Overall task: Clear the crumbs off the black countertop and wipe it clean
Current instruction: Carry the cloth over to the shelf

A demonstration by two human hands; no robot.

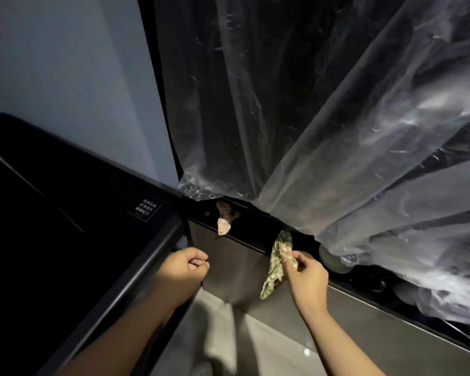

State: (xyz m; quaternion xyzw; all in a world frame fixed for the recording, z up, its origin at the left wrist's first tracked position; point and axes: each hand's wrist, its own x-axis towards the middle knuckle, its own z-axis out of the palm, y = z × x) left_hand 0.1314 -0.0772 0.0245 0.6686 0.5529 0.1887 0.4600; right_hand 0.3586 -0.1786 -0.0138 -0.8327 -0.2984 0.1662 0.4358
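Table [251,232], a narrow black strip, runs under a draped plastic sheet [364,126] that hides most of it, and on the bare part by the corner lies a crumpled brown and pale scrap [223,224], close to the front edge. Right hand [305,278] has its fingers [296,257] pinched on a patterned cloth [275,271], which rests on the edge and hangs down the grey front panel [228,270]. Left hand [183,267] sits lower beside a black appliance [65,213], fingers curled together with nothing showing in them.
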